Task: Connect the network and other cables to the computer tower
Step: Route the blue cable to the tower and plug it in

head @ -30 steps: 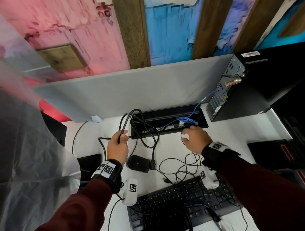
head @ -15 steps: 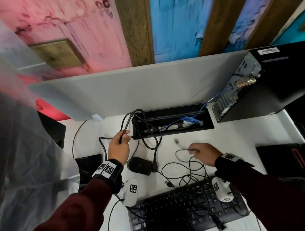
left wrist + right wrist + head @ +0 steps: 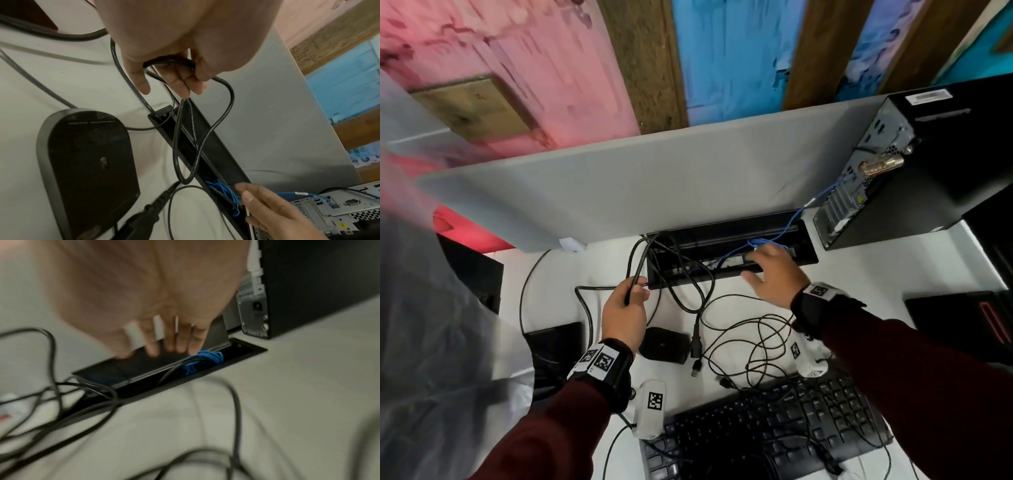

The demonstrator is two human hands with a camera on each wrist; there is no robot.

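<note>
My left hand grips a thick black power cable, its fingers curled round it in the left wrist view. The cable's plug lies on the desk. My right hand is open with fingers spread over the black cable slot in the desk. Its fingertips are at the bundled blue network cable. That blue cable runs up to the rear panel of the black computer tower at the right and sits in a port.
Thin black cables lie tangled between the slot and a black keyboard. A black oval device sits beside the plug. A grey divider panel backs the desk. Clear plastic sheeting hangs at the left.
My right hand drew back holding a thin cable's end, then let it go and returned to the slot by the blue cable. The left hand has kept its grip on the power cable.
</note>
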